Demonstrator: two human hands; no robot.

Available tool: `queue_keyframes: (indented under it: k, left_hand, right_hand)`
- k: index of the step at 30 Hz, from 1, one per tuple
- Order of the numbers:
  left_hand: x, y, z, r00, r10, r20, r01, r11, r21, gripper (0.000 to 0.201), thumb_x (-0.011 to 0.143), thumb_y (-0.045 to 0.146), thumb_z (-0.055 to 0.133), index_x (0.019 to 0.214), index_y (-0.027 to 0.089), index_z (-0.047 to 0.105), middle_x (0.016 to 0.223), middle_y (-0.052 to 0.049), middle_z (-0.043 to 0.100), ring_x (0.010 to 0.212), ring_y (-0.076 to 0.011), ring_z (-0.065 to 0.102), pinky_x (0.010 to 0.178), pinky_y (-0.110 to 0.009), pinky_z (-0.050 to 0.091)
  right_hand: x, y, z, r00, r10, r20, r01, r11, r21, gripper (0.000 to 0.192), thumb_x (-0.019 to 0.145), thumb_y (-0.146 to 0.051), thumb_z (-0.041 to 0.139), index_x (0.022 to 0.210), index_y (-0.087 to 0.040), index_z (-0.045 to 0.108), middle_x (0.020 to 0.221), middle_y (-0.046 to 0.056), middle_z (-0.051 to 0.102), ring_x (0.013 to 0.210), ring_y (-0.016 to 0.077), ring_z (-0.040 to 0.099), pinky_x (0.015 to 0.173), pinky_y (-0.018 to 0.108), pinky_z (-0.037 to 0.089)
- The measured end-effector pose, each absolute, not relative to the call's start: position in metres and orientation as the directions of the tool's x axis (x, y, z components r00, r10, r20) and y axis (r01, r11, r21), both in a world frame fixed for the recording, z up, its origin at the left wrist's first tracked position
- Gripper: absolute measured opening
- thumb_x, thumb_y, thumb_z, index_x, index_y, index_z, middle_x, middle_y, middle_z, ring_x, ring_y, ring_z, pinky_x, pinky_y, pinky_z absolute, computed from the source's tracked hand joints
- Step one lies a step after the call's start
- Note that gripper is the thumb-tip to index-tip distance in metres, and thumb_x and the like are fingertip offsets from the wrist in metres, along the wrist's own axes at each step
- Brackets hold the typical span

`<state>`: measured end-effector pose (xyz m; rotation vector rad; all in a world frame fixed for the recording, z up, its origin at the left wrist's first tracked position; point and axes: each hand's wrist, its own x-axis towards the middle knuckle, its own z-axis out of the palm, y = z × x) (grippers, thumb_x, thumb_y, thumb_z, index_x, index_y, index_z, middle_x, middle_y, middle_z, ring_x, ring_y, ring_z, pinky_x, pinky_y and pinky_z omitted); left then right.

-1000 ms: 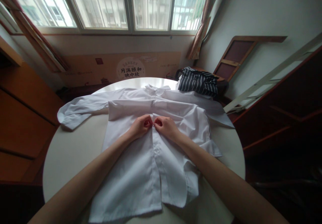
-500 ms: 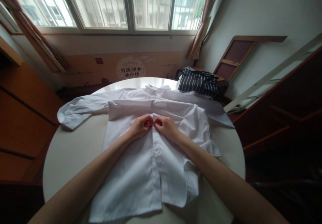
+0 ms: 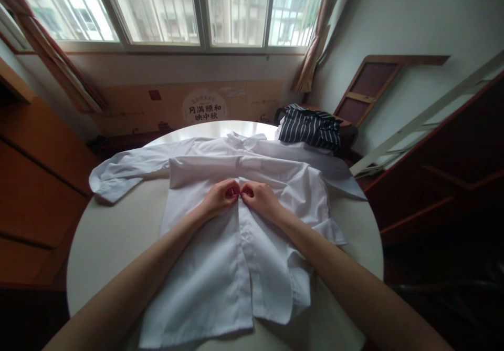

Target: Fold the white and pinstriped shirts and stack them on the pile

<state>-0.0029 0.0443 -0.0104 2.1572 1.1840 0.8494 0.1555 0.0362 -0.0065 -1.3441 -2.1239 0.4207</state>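
A white long-sleeved shirt (image 3: 205, 282) lies spread over a round white table (image 3: 106, 251), its collar at the far side and its hem toward me. Along the front placket, around mid-shirt, my left hand (image 3: 220, 196) pinches the fabric with curled fingers. Directly beside it, my right hand (image 3: 258, 196) pinches the other side of the same placket, the fingertips of both hands meeting. Below the hands the two front panels hang apart near the hem. Whatever lies between the fingertips, such as a button, is hidden.
Black-and-white striped cloth (image 3: 311, 127) sits in a heap at the table's far right, by a chair (image 3: 346, 125). A printed cardboard panel (image 3: 236, 104) stands below the window. Wooden cabinets (image 3: 35, 183) flank the left; a dark wooden panel (image 3: 444, 172) leans at right.
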Motion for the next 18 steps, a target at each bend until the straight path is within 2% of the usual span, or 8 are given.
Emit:
queue_keyframes:
  k: [18]
  left_hand:
    - [-0.0073, 0.0499, -0.017, 0.412, 0.878, 0.244, 0.485, -0.438, 0.757, 0.002, 0.069, 0.019, 0.052, 0.069, 0.018, 0.054, 0.065, 0.004, 0.054, 0.059, -0.0082, 0.045, 0.055, -0.018, 0.037]
  right_hand:
    - [0.1556, 0.0362, -0.0067, -0.32, 0.897, 0.305, 0.719, 0.44, -0.538, 0.01, 0.073, -0.018, 0.052, 0.073, -0.016, 0.062, 0.07, 0.003, 0.064, 0.062, 0.0125, 0.054, 0.059, 0.022, 0.036]
